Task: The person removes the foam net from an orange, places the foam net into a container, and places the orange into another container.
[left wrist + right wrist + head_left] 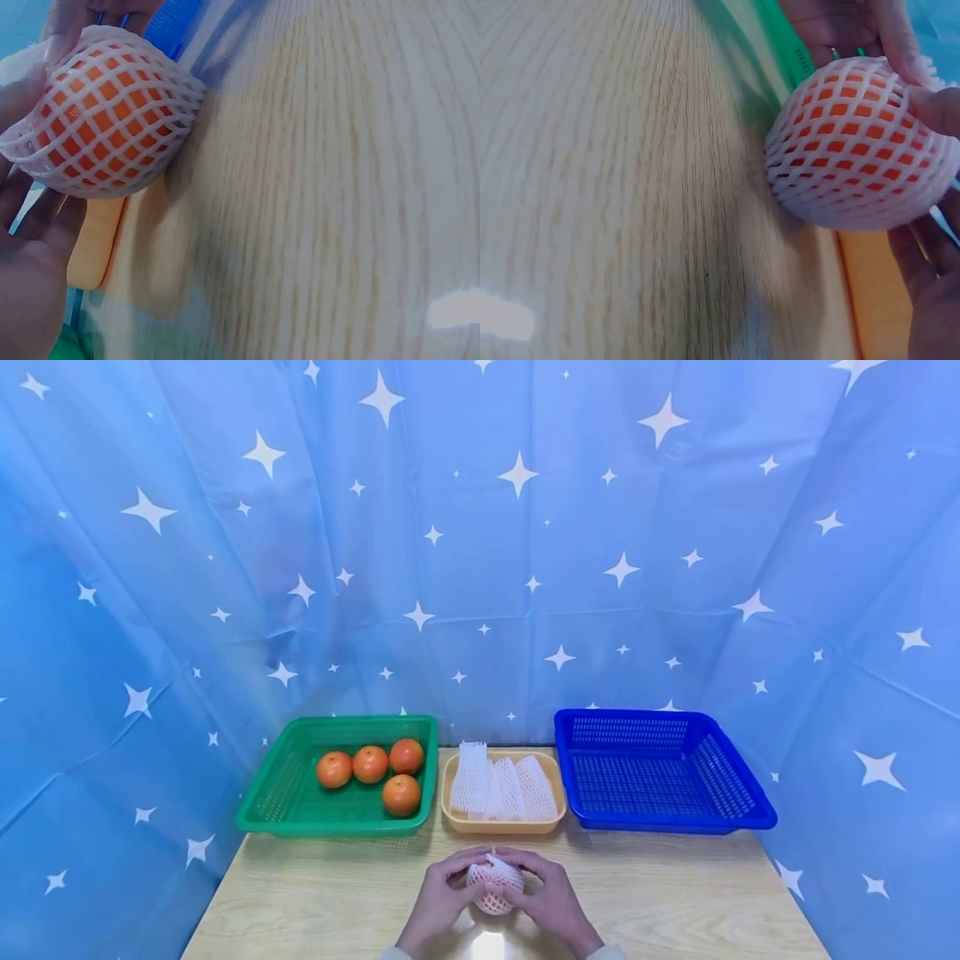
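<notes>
An orange fruit in a white foam net sleeve (495, 887) is held between both hands at the front middle of the table. My left hand (444, 893) grips its left side, thumb on the near face and fingers over the far top. From the right, my right hand (551, 897) holds it the same way. In the left wrist view the net (112, 112) is stretched over the fruit, its orange skin showing through the diamond gaps. The right wrist view shows the sleeve (855, 150) covering the fruit, with bunched netting near the thumbs.
At the back left a green basket (330, 828) holds several orange fruits (371, 764). A small yellow tray (502, 828) with several white foam net sleeves (536, 789) stands in the middle. A blue basket (667, 820) is at the back right. Blue star-patterned curtains (480, 568) surround the wooden table (300, 893).
</notes>
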Tool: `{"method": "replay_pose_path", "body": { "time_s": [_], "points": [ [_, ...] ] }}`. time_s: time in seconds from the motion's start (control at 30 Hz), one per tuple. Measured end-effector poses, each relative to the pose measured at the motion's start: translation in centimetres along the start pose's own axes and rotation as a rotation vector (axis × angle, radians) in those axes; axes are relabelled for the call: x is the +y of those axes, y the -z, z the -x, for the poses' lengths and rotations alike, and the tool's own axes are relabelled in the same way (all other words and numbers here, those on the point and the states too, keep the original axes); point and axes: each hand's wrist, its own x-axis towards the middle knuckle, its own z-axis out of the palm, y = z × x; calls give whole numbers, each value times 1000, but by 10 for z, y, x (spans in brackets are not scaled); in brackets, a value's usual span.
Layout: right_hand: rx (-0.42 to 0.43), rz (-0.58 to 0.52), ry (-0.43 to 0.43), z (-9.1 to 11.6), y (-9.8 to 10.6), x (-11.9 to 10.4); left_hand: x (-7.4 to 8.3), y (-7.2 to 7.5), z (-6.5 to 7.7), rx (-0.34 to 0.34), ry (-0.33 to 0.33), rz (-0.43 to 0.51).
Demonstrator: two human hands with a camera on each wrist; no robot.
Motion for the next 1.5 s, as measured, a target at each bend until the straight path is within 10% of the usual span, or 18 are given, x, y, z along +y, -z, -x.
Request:
{"method": "replay_pose_path", "body": {
  "time_s": [0.87, 1.27, 1.5],
  "points": [
    [301, 36, 207, -8, -13, -12, 19, -10, -12, 272, -72, -77],
    [27, -56, 327, -1, 2, -5, 8, -3, -13, 221, -106, -66],
    [68, 41, 137, 0, -1, -2, 4, 3, -2, -29, -4, -37]
  ]
}}
